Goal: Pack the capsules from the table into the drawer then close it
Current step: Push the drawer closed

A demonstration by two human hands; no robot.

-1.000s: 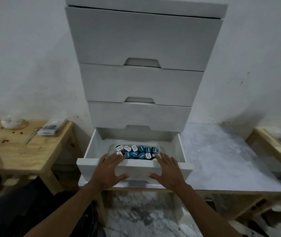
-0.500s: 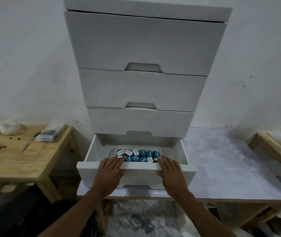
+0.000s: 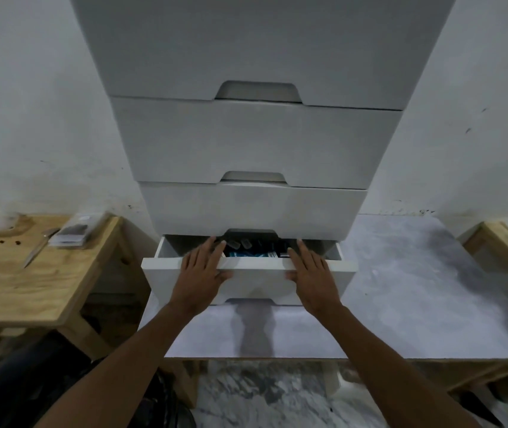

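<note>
The bottom drawer [image 3: 257, 281] of a white chest stands on a grey marbled table [image 3: 401, 288] and is only a little way out. Blue and white capsules [image 3: 251, 250] show dimly through the narrow gap, mostly in shadow. My left hand [image 3: 200, 273] lies flat on the left half of the drawer front, fingers straight over its top edge. My right hand [image 3: 311, 273] presses the right half the same way.
Three shut drawers [image 3: 255, 143] rise above the open one. A wooden table [image 3: 30, 273] on the left carries a knife [image 3: 38, 248], a clear packet [image 3: 72, 234] and a small bowl. Another wooden table [image 3: 506, 242] stands at the right edge.
Under both hands the drawer has slid most of the way into the chest. The capsules, plainly visible before, are now nearly covered. My view has moved closer to the chest.
</note>
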